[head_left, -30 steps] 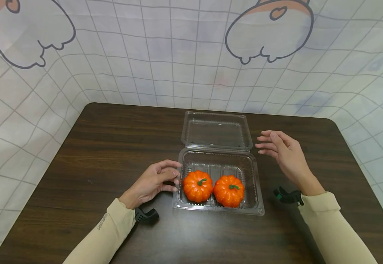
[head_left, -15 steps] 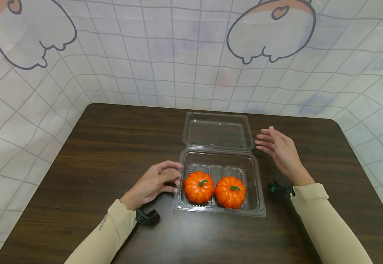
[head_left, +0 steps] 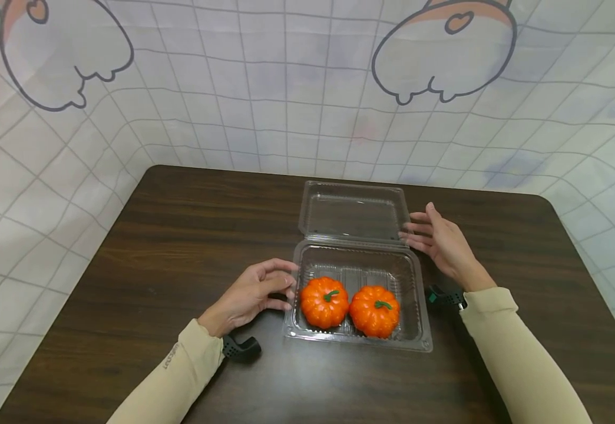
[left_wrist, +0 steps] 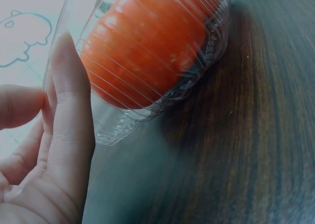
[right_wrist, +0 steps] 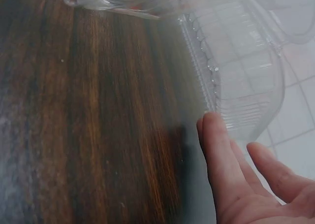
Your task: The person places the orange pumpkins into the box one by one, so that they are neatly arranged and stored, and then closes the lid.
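Observation:
A clear plastic clamshell container lies on the table with its lid folded back toward the wall. Two orange toy pumpkins with green stems, a left pumpkin and a right pumpkin, sit side by side in its base. My left hand pinches the base's left rim between thumb and fingers; the left wrist view shows the pumpkin through the ribbed wall. My right hand has its fingers extended, thumb raised, with the fingertips right at the lid's right edge.
The dark wood-grain table reaches back to a white gridded cloth with cartoon animal drawings. Black straps with cameras sit at the left wrist and right wrist.
My right hand has moved left, from beside the container to the lid's right edge. The left hand stays at the left rim. The head view has shifted slightly.

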The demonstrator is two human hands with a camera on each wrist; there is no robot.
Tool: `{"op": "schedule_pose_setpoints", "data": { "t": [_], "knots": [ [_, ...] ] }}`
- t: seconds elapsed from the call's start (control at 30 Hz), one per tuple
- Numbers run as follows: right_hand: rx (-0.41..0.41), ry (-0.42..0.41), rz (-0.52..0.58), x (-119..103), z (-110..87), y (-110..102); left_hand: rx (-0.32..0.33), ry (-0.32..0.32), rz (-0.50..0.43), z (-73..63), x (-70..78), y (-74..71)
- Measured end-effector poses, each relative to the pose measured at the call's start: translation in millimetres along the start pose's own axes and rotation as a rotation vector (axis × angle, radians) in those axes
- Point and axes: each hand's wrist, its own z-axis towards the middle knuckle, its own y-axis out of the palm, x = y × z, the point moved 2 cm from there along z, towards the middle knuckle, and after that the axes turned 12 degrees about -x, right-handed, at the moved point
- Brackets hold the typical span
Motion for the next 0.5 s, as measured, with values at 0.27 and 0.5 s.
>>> {"op": "schedule_pose_setpoints", "data": {
  "t": [0.27,0.5],
  "knots": [
    [-0.043,0.02,0.021,-1,10.3,-2,-0.009,0.005,-0.01,0.0,-1.7,-1.9],
    [-0.083,0.039,0.156,-4,15.9,-4,-0.007,-0.003,-0.016,-0.7,-1.3,-2.4]
  ]
}}
